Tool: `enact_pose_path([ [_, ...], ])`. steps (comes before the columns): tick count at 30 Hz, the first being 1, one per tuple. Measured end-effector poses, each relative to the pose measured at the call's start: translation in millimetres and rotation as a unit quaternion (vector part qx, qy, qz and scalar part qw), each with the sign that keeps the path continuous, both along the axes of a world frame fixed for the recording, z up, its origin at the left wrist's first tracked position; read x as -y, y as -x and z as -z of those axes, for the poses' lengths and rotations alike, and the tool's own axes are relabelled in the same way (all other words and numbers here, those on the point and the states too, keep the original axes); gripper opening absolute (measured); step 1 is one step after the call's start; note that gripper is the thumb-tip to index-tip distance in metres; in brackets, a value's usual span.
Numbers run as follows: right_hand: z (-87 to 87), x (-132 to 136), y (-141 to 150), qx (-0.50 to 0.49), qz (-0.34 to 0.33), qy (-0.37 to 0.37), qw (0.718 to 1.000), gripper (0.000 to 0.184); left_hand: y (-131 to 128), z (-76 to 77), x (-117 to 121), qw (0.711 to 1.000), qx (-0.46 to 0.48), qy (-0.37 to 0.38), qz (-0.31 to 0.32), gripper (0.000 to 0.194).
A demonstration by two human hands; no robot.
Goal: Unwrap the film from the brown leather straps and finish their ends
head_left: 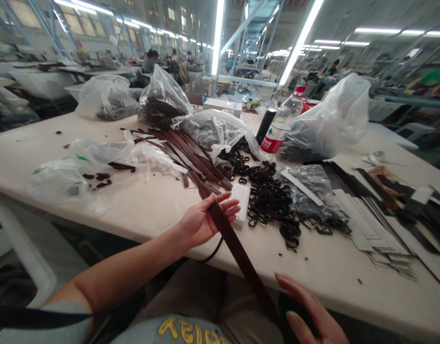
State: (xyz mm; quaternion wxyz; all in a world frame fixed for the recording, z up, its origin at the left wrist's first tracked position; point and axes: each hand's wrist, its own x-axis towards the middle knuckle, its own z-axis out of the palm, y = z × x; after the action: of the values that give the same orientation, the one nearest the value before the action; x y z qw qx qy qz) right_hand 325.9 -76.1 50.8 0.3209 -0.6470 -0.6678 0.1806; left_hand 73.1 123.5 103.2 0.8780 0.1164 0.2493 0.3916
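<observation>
With left grip (196, 224) holding brown strap (242, 258), right grip (317, 313) wide beside it, best to guide it flat, untwisted.

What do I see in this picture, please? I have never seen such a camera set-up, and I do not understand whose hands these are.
There is no robot here. A person wears a camera on the head, and this single picture looks forward and down at their own two bare hands.

A long brown strap lies across the open left hand. The right hand is near the strap's lower part, fingers apart; whether it touches the strap is unclear.

On the pale table lie a pile of brown strips, many small black loops, a white block and pale flat strips. Behind are a bottle and plastic bags. Other people are far back, blurred.
</observation>
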Motion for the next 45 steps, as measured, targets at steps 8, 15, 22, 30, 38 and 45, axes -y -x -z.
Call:
enact_pose_path([
  [8, -21.3, -75.8, 94.1, -0.297, -0.045, 0.131, 0.945, 0.037, -5.7, 11.3, 41.2, 0.984, -0.036, -0.161, 0.072, 0.04],
  [15, -5.7, -49.3, 58.4, -0.35, -0.065, 0.27, 0.895, 0.047, 65.5, 14.7, 20.5, 0.794, -0.438, -0.422, 0.025, 0.054],
  [22, 9.7, -23.4, 26.8, -0.335, -0.068, 0.341, 0.875, 0.045, 89.7, 22.9, 25.1, 0.767, -0.487, -0.398, 0.125, 0.053],
  [30, 3.1, -50.2, 84.5, -0.211, -0.054, 0.1, 0.971, 0.027, 61.6, 34.1, 50.4, 0.81, -0.46, -0.338, 0.134, 0.049],
  [38, 0.3, -66.0, 133.3, -0.027, -0.078, -0.135, 0.987, 0.016, 47.6, 43.4, 66.6, 0.836, -0.434, -0.314, 0.118, 0.048],
  [45, 1.5, -62.3, 129.9, 0.052, -0.112, -0.188, 0.974, 0.016, 49.8, 49.7, 69.4, 0.853, -0.404, -0.306, 0.126, 0.053],
])
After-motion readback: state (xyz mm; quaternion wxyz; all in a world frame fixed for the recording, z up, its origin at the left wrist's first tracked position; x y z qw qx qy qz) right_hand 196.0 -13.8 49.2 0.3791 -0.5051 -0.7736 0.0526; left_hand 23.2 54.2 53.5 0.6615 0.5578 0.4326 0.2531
